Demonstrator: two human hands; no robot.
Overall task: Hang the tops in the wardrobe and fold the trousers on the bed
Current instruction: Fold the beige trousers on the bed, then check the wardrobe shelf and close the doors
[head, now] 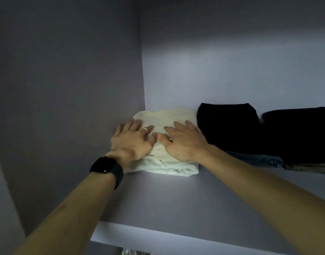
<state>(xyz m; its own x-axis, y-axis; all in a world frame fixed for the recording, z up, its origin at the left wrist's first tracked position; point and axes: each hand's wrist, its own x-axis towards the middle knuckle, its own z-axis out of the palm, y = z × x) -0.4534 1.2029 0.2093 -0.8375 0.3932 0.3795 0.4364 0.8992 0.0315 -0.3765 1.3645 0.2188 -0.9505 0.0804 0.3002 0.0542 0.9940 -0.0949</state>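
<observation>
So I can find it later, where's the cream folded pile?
Head view: the cream folded pile lies on the wardrobe shelf, back left corner, under the left hand and right hand, a black folded pile at its right.

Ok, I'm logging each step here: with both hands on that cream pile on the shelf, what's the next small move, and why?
Probably lift both hands straight off and draw them back. The left hand and right hand lie flat on the folded cream pile, which already sits in the shelf corner beside the black pile.
</observation>
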